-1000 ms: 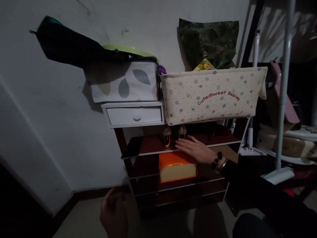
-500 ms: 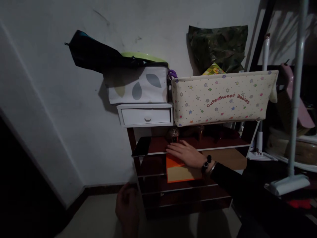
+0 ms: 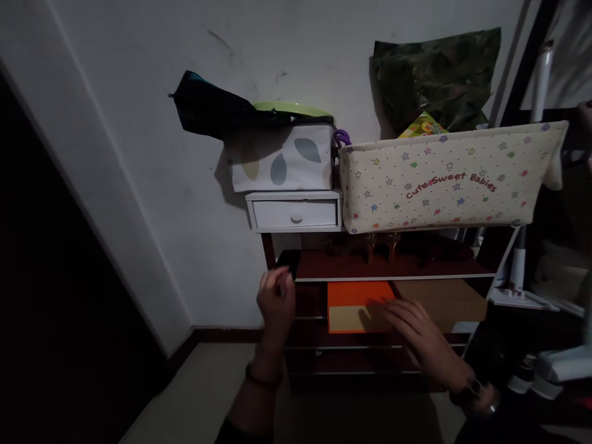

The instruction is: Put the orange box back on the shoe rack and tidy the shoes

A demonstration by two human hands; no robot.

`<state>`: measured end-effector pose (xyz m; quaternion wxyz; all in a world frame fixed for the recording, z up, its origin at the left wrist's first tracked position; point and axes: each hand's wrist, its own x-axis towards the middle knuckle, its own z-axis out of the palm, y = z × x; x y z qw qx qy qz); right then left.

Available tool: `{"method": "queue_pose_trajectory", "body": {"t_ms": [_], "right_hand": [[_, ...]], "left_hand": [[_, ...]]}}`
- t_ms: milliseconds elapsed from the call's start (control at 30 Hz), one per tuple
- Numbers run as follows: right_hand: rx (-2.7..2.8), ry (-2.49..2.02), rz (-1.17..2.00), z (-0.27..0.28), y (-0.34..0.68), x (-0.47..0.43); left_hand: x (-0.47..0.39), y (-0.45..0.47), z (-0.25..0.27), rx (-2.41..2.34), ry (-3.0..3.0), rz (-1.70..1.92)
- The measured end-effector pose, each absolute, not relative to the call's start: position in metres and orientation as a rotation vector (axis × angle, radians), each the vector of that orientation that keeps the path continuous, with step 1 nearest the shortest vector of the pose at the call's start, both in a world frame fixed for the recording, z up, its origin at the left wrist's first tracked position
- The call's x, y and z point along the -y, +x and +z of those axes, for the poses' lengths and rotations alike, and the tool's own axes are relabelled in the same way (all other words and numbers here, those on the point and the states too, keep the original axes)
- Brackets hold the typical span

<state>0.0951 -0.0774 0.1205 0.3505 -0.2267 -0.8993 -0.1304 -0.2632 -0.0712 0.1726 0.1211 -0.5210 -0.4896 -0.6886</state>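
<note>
Orange box (image 3: 358,295) on shelf, right hand (image 3: 419,333) touching, left hand (image 3: 276,302) apart

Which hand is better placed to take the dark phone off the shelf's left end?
Left. The left hand is raised at the phone, fingers about touching it. The right hand lies lower, in front of the orange box.

a dark bracelet on the left wrist (image 3: 261,375), a watch and ring at the right (image 3: 474,388).
</note>
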Motion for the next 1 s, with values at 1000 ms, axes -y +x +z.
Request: {"method": "queue_pose_trajectory", "body": {"t_ms": [1000], "right_hand": [[1.891, -0.895, -0.308, -0.023, 0.22, 0.123]], "left_hand": [[0.058, -0.322, 0.295, 1.191, -1.587, -1.981]]}}
